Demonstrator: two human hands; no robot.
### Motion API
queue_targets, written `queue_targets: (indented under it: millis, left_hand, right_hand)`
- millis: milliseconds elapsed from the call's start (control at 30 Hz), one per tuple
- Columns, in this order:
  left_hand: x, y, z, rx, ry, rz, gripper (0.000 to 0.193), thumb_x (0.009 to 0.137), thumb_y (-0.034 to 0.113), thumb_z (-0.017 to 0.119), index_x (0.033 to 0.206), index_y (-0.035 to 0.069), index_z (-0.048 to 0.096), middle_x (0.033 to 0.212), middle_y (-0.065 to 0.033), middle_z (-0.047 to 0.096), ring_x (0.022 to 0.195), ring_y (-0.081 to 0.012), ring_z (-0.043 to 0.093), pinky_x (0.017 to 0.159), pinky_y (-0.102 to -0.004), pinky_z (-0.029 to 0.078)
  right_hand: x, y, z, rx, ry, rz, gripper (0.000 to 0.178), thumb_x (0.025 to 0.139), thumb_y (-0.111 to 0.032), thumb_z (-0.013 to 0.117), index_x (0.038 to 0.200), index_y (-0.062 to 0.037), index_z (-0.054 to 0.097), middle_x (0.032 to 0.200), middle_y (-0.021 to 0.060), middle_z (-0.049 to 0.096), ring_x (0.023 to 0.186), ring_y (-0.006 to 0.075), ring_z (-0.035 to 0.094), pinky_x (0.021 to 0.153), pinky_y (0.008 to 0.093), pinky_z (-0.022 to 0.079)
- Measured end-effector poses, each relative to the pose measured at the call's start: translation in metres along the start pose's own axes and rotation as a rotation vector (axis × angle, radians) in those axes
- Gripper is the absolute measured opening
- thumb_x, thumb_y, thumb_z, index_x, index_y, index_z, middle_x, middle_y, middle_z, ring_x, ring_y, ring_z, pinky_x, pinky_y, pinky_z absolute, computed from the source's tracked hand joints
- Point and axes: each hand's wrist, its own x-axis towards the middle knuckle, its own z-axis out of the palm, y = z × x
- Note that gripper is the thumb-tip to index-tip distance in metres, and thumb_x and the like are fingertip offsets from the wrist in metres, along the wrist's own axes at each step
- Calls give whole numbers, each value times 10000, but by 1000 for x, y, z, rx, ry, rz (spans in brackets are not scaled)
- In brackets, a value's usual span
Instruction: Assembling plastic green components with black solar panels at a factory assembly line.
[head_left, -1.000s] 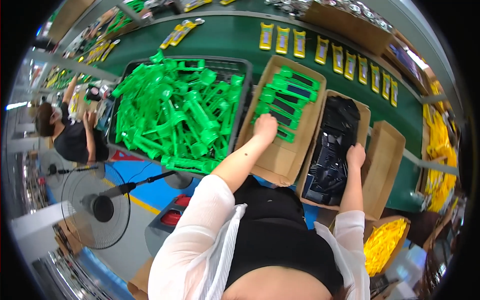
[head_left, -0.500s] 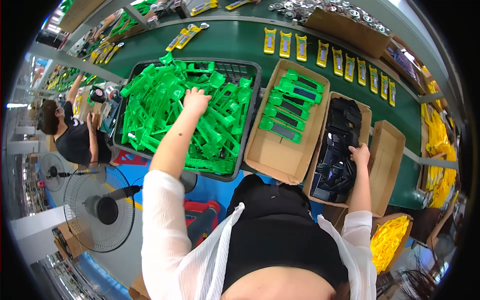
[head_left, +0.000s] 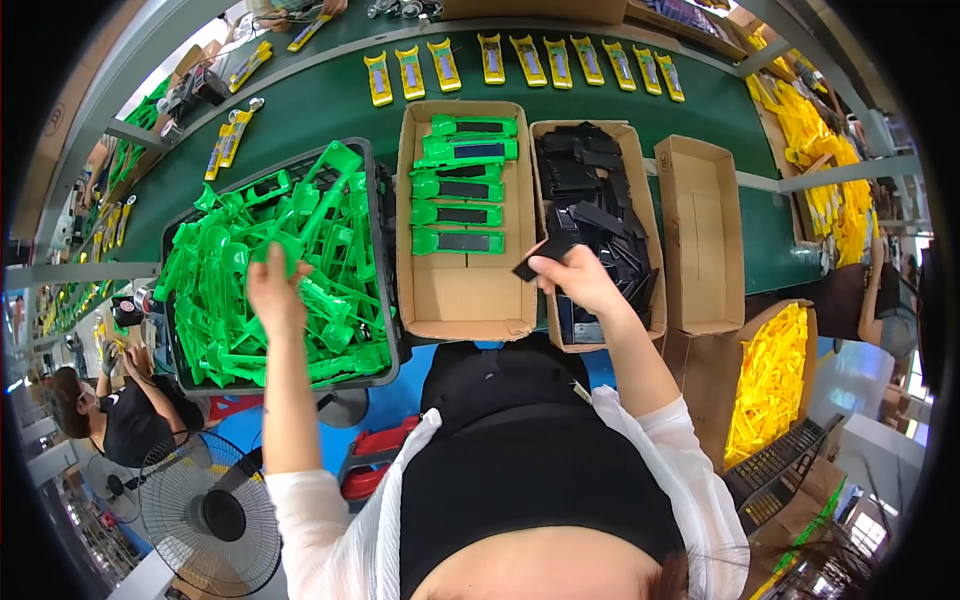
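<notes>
A matte green work surface [head_left: 705, 120] curved across the upper half of the frame, framed at both sides by pale grey metal bars [head_left: 850, 174]. Along its far edge, at top centre, ran a row of slim yellow plastic units [head_left: 557, 62] with pale panels.

Left of centre stood a dark grey plastic crate [head_left: 393, 365] piled with glossy green plastic holders [head_left: 340, 330]. The left hand [head_left: 278, 285] was over this pile, its fingertips against green plastic; whether they were closed on a single piece could not be told.

At centre, a shallow brown cardboard box [head_left: 460, 300] held five green holders with dark rectangular panels, stacked one below another in its upper half. Just right of it, a second brown cardboard box [head_left: 656, 305] held a loose heap of flat black rectangular pieces [head_left: 595, 215]. Over that box's left edge the right hand [head_left: 585, 280] pinched one thin black rectangular plate [head_left: 546, 257] between thumb and fingers, tilted. A third cardboard box [head_left: 700, 240] stood farther right.

Bright yellow plastic parts [head_left: 770, 375] filled a carton at lower right. At lower left were a black wire-caged fan [head_left: 220, 515] and a co-worker in a black top [head_left: 140, 420]; blue floor [head_left: 603, 368] showed below the boxes.
</notes>
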Motion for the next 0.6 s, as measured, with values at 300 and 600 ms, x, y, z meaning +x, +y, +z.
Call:
queue_targets:
  millis: [300, 600]
  left_hand:
    - [-119, -50, 77, -843, -527, -648, 305, 900, 244, 529, 1062, -12, 495, 1048, -106, 552, 846, -162, 545, 829, -333, 477]
    - [-125, -30, 96, -484, -583, -445, 319, 896, 190, 534, 1108, -48, 535, 1218, -122, 503, 828, -176, 584, 749, -296, 466]
  right_hand:
    - [5, -28, 39, 133, -248, 42, 231, 901, -214, 524, 1028, -25, 485, 841, 40, 597, 727, 89, 565, 614, 250, 482]
    - [-1, -35, 39, 40, -63, 66, 182, 798, -169, 678, 832, -24, 573, 642, 22, 590, 471, 45, 495, 419, 188, 372]
